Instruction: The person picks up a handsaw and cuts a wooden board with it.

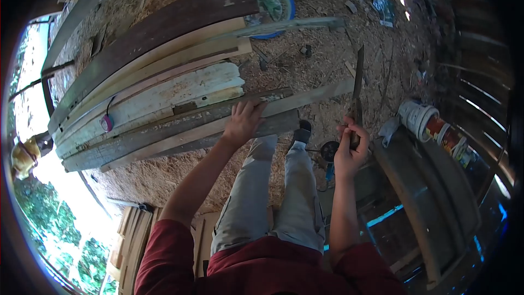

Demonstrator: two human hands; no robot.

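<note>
My left hand (244, 123) is pressed over a long, narrow wooden plank (305, 98), fingers curled across its upper face. My right hand (351, 150) is closed around the handle of a long dark-bladed tool (358, 74); whether it is a saw or a machete I cannot tell. Its blade points away from me and sits right at the plank's far right end. Under and beside this plank lie other weathered boards (278, 123). My legs, in pale trousers (300, 186), are below the boards, one dark shoe (303, 131) near their ends.
Several boards, including a wide dark one (180, 24), lie side by side to the left. A pink tape roll (106, 123) rests on them. A blue-rimmed basin (289, 0) stands behind. Buckets (417, 117) lie at the right. Wood shavings cover the ground (327, 49).
</note>
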